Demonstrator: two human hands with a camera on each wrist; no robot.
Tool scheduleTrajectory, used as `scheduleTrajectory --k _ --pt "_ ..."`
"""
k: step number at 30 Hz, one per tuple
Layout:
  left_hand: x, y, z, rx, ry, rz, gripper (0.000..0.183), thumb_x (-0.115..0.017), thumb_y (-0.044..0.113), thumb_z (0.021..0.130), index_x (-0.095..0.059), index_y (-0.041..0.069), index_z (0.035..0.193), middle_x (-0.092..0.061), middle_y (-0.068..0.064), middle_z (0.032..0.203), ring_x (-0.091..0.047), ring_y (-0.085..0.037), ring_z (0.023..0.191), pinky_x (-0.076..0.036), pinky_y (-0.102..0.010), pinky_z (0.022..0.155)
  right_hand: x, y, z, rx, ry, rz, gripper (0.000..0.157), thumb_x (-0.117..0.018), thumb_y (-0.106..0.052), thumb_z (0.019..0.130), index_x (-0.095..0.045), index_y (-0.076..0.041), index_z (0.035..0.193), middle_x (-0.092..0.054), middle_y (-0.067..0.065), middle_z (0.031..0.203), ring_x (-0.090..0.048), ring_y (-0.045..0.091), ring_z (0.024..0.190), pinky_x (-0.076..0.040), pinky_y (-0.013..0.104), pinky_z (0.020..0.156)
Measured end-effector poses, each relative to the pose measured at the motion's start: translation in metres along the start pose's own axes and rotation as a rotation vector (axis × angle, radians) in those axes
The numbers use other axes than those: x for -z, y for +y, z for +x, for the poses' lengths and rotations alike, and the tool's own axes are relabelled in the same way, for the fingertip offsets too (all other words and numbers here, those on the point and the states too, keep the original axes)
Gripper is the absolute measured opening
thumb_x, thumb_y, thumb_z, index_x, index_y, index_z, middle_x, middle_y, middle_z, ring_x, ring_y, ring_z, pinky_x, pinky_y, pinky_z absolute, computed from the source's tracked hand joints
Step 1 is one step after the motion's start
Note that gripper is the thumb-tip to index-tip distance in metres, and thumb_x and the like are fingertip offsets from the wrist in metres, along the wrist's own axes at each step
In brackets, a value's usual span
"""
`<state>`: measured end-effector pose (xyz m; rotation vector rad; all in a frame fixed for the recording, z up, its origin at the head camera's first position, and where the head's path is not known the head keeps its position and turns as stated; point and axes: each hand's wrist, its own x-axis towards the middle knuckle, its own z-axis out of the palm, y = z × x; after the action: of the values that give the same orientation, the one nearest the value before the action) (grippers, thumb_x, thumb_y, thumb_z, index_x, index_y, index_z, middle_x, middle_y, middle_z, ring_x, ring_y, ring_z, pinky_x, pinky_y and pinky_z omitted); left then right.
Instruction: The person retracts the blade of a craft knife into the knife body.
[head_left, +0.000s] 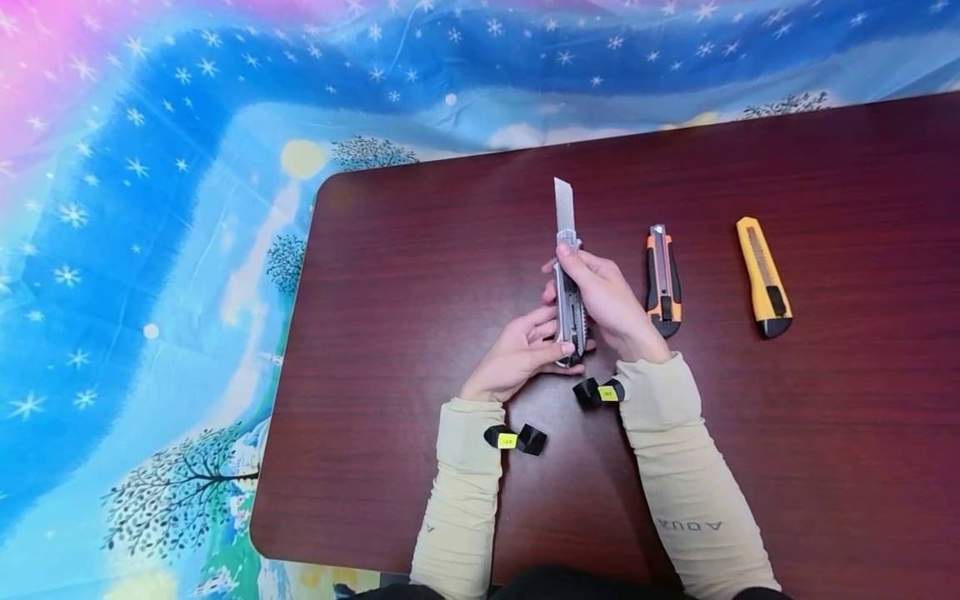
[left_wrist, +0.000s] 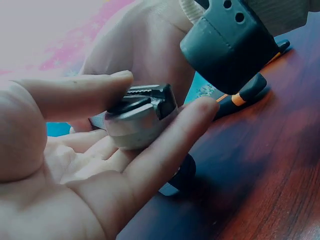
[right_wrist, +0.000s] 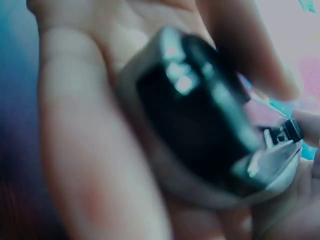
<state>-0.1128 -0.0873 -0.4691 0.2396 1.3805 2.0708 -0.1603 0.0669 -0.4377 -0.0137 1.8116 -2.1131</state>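
In the head view a silver and black snap-off utility knife (head_left: pixel 570 312) is held upright in line with the view, its wide blade (head_left: pixel 564 204) extended toward the far edge. My right hand (head_left: pixel 611 304) grips the upper body, thumb lying along the front near the blade's base. Lower down, my left hand (head_left: pixel 525 350) holds the butt end between thumb and fingers. The left wrist view shows the knife's rounded end (left_wrist: pixel 142 122) pinched under the thumb, with fingers beneath. Blurred and close, the knife (right_wrist: pixel 200 120) fills the right wrist view.
An orange and black utility knife (head_left: pixel 663 283) lies right of my hands, its blade end pointing away. Farther right lies a yellow utility knife (head_left: pixel 763 279). All are over a dark red-brown table (head_left: pixel 420 250), with a snowflake-patterned cloth (head_left: pixel 187 167) beyond its left and far edges.
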Motion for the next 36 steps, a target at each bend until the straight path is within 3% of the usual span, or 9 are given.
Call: scheduleTrajectory --k 4,10,17,23,26,30,36 --pt "0.0000 -0.0009 0.0016 0.019 0.020 -0.021 0.043 -0.043 -0.002 0.100 -0.037 -0.008 0.142 -0.046 -0.037 0.137 -0.044 -0.052 0.126 -0.055 -0.050 0.092 -0.0015 -0.0012 -0.0006 -0.004 -0.007 0.074 0.035 -0.048 -0.039 0.100 -0.062 -0.007 0.106 -0.065 -0.005 0.069 -0.061 0.010 0.067 -0.050 0.022 0.065" --pt "0.0006 -0.0027 0.0030 -0.012 0.046 -0.036 0.041 -0.031 0.012 0.106 -0.039 -0.015 0.136 -0.044 -0.041 0.133 -0.044 -0.056 0.123 -0.055 -0.052 0.091 -0.0047 -0.0020 -0.0016 -0.011 -0.040 0.193 0.026 -0.051 -0.034 0.100 -0.064 -0.012 0.104 -0.062 -0.001 0.070 -0.058 0.012 0.070 -0.051 0.023 0.064" --pt "0.0018 -0.0041 0.0034 -0.042 0.056 -0.044 0.041 -0.030 0.011 0.106 -0.040 -0.019 0.133 -0.044 -0.044 0.131 -0.045 -0.058 0.121 -0.056 -0.051 0.089 -0.0059 -0.0009 -0.0010 0.017 -0.055 0.151 0.034 -0.051 -0.033 0.100 -0.060 -0.004 0.117 -0.061 -0.001 0.074 -0.056 0.012 0.073 -0.050 0.023 0.067" --pt "0.0011 -0.0032 0.0031 -0.051 0.058 -0.033 0.042 -0.030 0.011 0.106 -0.040 -0.020 0.132 -0.045 -0.046 0.129 -0.046 -0.058 0.120 -0.057 -0.050 0.087 -0.0057 -0.0012 -0.0017 0.030 -0.081 0.174 0.027 -0.052 -0.031 0.100 -0.062 -0.012 0.115 -0.060 0.000 0.074 -0.056 0.012 0.074 -0.049 0.023 0.069" --pt "0.0008 -0.0032 0.0028 -0.055 0.062 -0.031 0.042 -0.030 0.011 0.106 -0.041 -0.020 0.132 -0.046 -0.047 0.127 -0.046 -0.059 0.119 -0.057 -0.051 0.087 -0.0057 -0.0011 -0.0017 0.046 -0.092 0.180 0.032 -0.052 -0.028 0.100 -0.059 -0.006 0.122 -0.061 0.000 0.075 -0.057 0.012 0.075 -0.050 0.022 0.071" --pt "0.0008 -0.0040 0.0030 -0.064 0.065 -0.029 0.041 -0.031 0.011 0.106 -0.042 -0.019 0.132 -0.047 -0.047 0.125 -0.046 -0.060 0.117 -0.055 -0.053 0.089 -0.0053 -0.0010 -0.0014 0.067 -0.109 0.190 0.041 -0.052 -0.024 0.100 -0.050 0.003 0.131 -0.062 0.000 0.076 -0.057 0.012 0.077 -0.050 0.022 0.071" --pt "0.0004 -0.0038 0.0033 -0.066 0.072 -0.021 0.041 -0.032 0.012 0.106 -0.043 -0.019 0.131 -0.048 -0.049 0.121 -0.047 -0.061 0.115 -0.051 -0.059 0.091 -0.0044 -0.0014 -0.0015 0.069 -0.119 0.181 0.040 -0.052 -0.023 0.100 -0.050 0.000 0.133 -0.062 0.000 0.078 -0.057 0.012 0.077 -0.050 0.022 0.071"
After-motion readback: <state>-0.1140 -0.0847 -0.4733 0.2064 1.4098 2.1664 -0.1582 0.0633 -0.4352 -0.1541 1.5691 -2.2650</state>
